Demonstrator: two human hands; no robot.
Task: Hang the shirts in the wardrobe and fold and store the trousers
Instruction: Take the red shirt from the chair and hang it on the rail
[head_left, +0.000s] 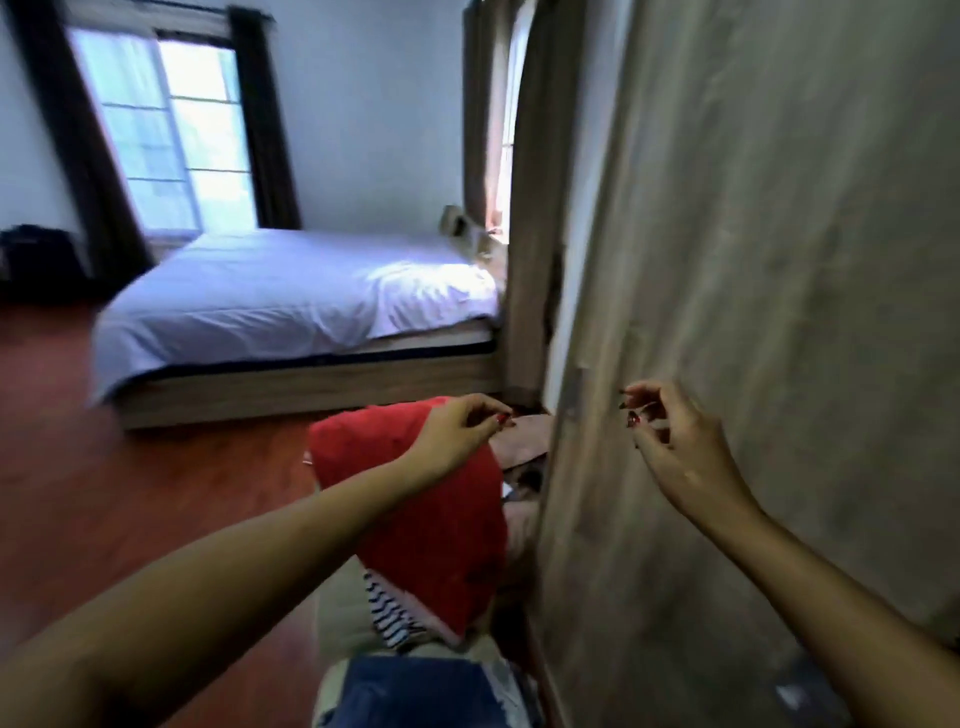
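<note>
Two hands, one red shirt (431, 525)
The left hand (457, 431) hung over it, fingers pinched, couldn't tell on what; the right hand (675, 447) was loosely curled, narrow gap, by the wardrobe door (769, 291).

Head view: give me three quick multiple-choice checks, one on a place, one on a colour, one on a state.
1. Where is the red garment?
A. on the bed
B. on the clothes heap beside the wardrobe door
C. hung at the window

2. What colour is the bed sheet?
A. white
B. red
C. black

3. The curtains are:
A. drawn shut
B. pulled aside
C. taken down

Key:
1 B, since it drapes over the heap by the foot of the door.
2 A, since the sheet shows pale white.
3 B, since bare glass shows between the dark curtains.
</note>
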